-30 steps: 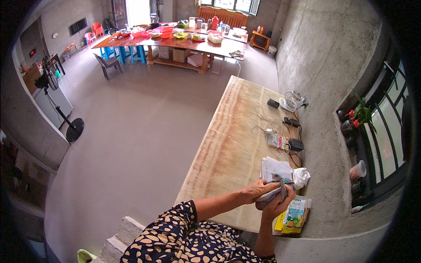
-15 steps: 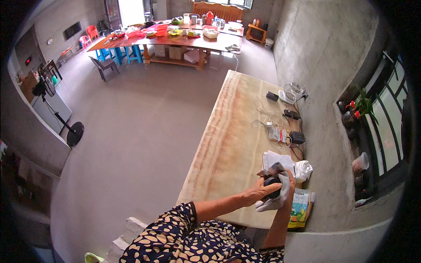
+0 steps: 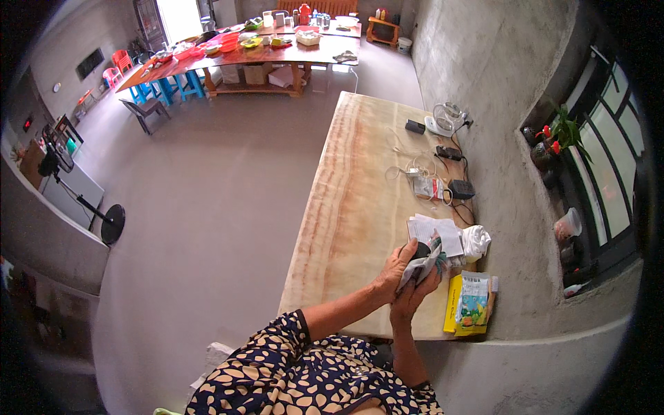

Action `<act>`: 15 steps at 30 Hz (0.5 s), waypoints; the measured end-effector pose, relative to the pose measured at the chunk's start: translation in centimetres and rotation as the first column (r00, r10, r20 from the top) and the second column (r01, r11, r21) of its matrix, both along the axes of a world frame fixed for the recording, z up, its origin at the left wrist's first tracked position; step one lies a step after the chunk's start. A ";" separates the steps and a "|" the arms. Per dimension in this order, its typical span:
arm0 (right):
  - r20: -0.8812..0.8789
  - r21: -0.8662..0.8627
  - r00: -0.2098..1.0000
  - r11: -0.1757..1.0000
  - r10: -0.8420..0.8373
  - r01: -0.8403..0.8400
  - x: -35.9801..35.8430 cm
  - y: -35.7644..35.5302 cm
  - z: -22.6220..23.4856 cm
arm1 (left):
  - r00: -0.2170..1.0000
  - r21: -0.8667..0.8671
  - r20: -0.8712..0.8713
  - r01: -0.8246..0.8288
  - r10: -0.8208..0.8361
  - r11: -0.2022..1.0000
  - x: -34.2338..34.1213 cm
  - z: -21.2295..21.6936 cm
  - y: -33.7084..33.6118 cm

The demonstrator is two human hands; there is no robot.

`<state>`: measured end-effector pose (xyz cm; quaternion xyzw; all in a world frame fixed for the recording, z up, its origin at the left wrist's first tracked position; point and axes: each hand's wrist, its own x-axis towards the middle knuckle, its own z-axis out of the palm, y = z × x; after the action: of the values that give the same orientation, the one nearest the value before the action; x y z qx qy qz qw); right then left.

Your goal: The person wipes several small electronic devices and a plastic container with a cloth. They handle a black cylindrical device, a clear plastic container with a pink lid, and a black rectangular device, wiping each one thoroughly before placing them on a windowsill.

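Above the near end of the marble-patterned table (image 3: 311, 277), both my hands are closed around one bundle. My left hand (image 3: 394, 272) grips a small dark, rounded object (image 3: 420, 250) whose exact kind I cannot make out. Its lower part is covered by a light grey cloth (image 3: 417, 267) with coloured patches. My right hand (image 3: 413, 294) presses this cloth against the object from below and the right. Just beyond the bundle lie white papers (image 3: 443, 232), with a bunched white cloth (image 3: 476, 242) beside them. A yellow and blue packet (image 3: 472, 304) lies right of my right hand, next to a brush (image 3: 492, 294).
Farther along the table are tangled cables (image 3: 415, 169), a black adapter box (image 3: 461, 189), a dark block (image 3: 415, 126) and a white appliance with a clear bowl (image 3: 446, 119). A rough wall (image 3: 484, 69) borders the right side. A standing fan (image 3: 113, 223) is far left.
My hands and the bundle have moved slightly left and up in the picture. The cloth has shifted on the dark object, and my right hand now shows more. The whole view has tilted.
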<state>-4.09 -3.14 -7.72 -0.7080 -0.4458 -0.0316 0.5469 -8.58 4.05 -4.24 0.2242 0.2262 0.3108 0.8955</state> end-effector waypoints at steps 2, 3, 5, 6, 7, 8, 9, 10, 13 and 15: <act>-0.091 0.089 0.996 0.996 0.027 -0.019 0.4 0.7 0.1 | 0.994 0.074 0.097 0.043 -0.050 0.996 -0.1 -0.7 0.2; -0.176 0.135 0.983 0.990 0.055 -0.031 1.3 1.0 -0.3 | 0.995 -0.031 -0.082 -0.066 0.064 0.997 -0.3 1.3 -1.1; -0.296 0.238 0.951 0.971 0.087 -0.015 2.5 1.6 0.1 | 0.985 0.012 -0.158 -0.070 0.071 0.997 -0.9 3.6 -1.7; -0.071 0.194 0.997 0.981 0.000 0.014 2.4 2.0 2.8 | 0.983 0.014 -0.181 -0.038 0.040 0.999 -1.5 4.0 -1.4; -0.354 0.301 0.913 0.949 0.204 -0.095 2.4 2.1 4.7 | 0.984 0.020 -0.179 0.007 -0.004 1.000 -2.1 4.7 -1.2; -0.574 0.426 0.717 0.892 0.396 -0.152 2.7 2.1 5.7 | 0.978 0.042 -0.207 0.014 -0.006 0.999 -2.2 5.2 -1.2; -0.713 0.381 0.589 0.916 0.380 -0.130 4.8 3.1 4.6 | 0.977 0.075 -0.214 0.036 -0.019 0.997 -2.5 5.9 -1.3; -0.814 0.428 0.267 0.843 0.516 -0.326 3.7 4.1 8.7 | 0.974 0.104 -0.226 0.034 -0.010 0.994 -3.1 6.1 -1.1; -0.856 0.432 0.089 0.800 0.509 -0.416 6.2 4.6 5.8 | 0.979 0.183 -0.162 -0.091 0.121 0.979 -2.2 4.1 -1.8; -0.842 0.509 -0.004 0.793 0.539 -0.335 6.5 4.9 2.2 | 0.959 0.184 -0.189 -0.177 0.211 0.967 -1.6 3.9 -2.1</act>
<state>2.44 1.81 -5.47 -0.3339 -0.1826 0.5631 0.7335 -10.13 2.00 -0.32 0.3054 0.3125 0.3900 0.8106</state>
